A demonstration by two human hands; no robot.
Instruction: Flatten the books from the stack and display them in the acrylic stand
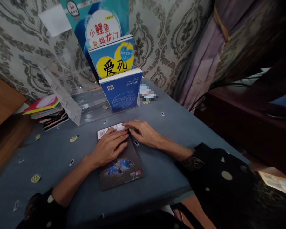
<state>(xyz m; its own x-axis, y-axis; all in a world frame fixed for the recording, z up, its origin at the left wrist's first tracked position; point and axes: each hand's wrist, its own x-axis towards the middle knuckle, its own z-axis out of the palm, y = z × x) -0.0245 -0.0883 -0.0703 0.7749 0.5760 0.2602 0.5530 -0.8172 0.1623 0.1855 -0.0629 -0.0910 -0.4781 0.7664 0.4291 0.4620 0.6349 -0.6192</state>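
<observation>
A thin dark book (pixel 120 168) lies on the tablecloth, with blue artwork near its lower edge and a white barcode strip along its top. My left hand (pixel 108 147) rests flat across the upper part of this book, fingers stretched out to the right. My right hand (pixel 144 133) reaches in from the right, its fingertips on the top right corner of the book, close to the left fingertips. Thumb and fingers of that hand are apart. The left palm hides part of the cover.
Behind my hands a clear acrylic rack (pixel 72 109) holds upright books, a blue one (pixel 121 92) in front. A stack of thin books (pixel 50 109) lies left of the rack. The blue tablecloth (pixel 69 149) has pineapple prints. A purple curtain (pixel 190 70) hangs at right.
</observation>
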